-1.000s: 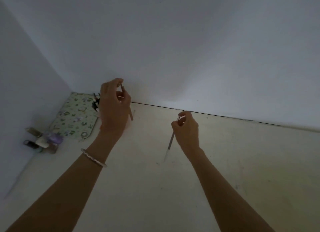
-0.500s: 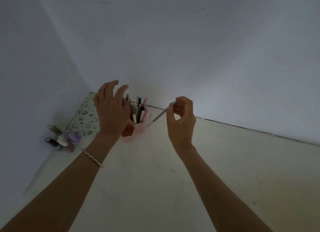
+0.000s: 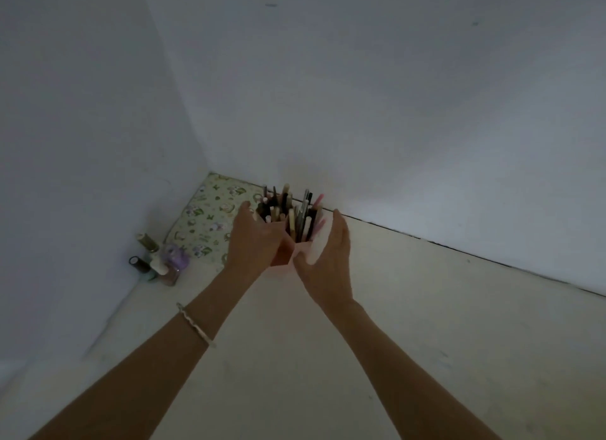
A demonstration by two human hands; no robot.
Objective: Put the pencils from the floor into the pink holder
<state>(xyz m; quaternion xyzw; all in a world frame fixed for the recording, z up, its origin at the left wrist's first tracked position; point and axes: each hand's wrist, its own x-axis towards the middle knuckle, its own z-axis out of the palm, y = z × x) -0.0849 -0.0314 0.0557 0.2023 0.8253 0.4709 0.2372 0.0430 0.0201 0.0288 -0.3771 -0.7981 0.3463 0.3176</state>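
**Head view.** The left hand (image 3: 254, 239) and right hand (image 3: 326, 259) flank the pink plastic holder (image 3: 288, 259), which stands on the pale floor (image 3: 426, 341) near the wall corner. The fingers of both hands are loosely straight and pinch nothing. Whether they touch the holder cannot be told. Half a second earlier the right hand pinched a thin grey pencil. That pencil has left the hand and is presumably among the upright pencils (image 3: 296, 210) in the holder. No pencil shows on the visible floor, so the task is likely near completion.
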